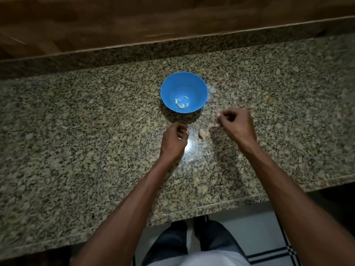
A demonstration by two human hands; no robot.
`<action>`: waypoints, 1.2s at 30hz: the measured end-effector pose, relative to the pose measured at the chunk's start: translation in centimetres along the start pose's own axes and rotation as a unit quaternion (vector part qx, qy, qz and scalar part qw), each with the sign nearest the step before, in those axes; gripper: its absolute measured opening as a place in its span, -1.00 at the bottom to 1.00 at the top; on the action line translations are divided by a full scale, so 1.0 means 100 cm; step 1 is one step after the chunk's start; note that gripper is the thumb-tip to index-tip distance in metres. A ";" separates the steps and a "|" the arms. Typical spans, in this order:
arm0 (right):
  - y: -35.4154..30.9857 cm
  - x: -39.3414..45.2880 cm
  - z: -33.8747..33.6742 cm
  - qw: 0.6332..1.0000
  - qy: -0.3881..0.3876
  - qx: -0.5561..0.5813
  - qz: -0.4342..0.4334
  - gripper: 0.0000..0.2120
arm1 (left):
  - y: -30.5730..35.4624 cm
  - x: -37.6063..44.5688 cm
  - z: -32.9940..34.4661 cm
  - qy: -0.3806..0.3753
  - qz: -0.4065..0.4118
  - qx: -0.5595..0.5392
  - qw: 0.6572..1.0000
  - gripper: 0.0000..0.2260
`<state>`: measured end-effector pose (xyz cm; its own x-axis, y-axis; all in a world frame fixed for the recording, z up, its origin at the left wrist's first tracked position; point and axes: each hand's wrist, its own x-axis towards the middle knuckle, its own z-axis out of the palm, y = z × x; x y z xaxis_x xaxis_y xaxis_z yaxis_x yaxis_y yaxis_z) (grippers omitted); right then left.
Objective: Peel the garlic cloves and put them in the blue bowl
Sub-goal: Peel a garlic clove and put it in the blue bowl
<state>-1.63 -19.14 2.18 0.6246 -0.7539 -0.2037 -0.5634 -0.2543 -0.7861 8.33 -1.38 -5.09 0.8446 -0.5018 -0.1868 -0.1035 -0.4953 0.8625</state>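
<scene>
While both hands [173, 140] curl, grip contents unclear, peeled cloves [181, 103] in blue bowl [197, 87]

A speckled granite countertop [76, 116] in beige, grey and black fills most of the view, its polished face catching a bright glare near the middle. Along its far edge rises a low granite upstand [134, 52], and behind that a brown wood-grain wall panel [115, 16]. Below the near edge, a pale tiled floor [255, 233] shows dark crossing stripes at the lower right. The light is dim overall.
</scene>
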 end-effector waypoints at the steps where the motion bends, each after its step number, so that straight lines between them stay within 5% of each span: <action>1: 0.012 -0.008 -0.001 1.000 -0.011 -0.008 0.015 -0.82 | 0.003 0.000 0.004 -0.004 0.002 0.001 1.000 -0.86; 7: 0.049 -0.015 0.005 0.995 -0.097 -0.011 -0.015 -0.82 | 0.016 -0.002 0.030 -0.072 0.063 0.031 0.995 -0.57; 10: 0.050 -0.008 0.011 0.986 -0.154 -0.021 -0.056 -0.67 | 0.022 -0.002 0.036 -0.053 0.091 0.065 0.992 -0.67; 15: 0.050 0.001 0.018 0.971 -0.220 0.005 -0.094 -0.74 | 0.029 -0.014 0.037 -0.002 0.025 0.009 1.000 -0.74; 23: 0.052 -0.001 0.021 0.911 -0.291 0.282 0.077 -0.71 | 0.032 -0.036 0.033 0.072 -0.072 -0.155 0.983 -0.78; 32: 0.055 -0.001 0.018 0.899 -0.333 0.283 0.034 -0.65 | 0.033 -0.046 0.037 0.130 -0.130 -0.191 0.964 -0.88; 36: 0.054 -0.002 0.017 0.909 -0.312 0.277 0.020 -0.65 | 0.034 -0.048 0.036 0.091 -0.163 -0.209 0.960 -0.83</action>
<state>-3.89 -19.30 -3.07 0.8917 -0.2211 -0.3950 -0.3428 0.2402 -0.9082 2.05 -3.22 -2.97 0.8786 -0.2169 -0.4254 0.3685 -0.2585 0.8929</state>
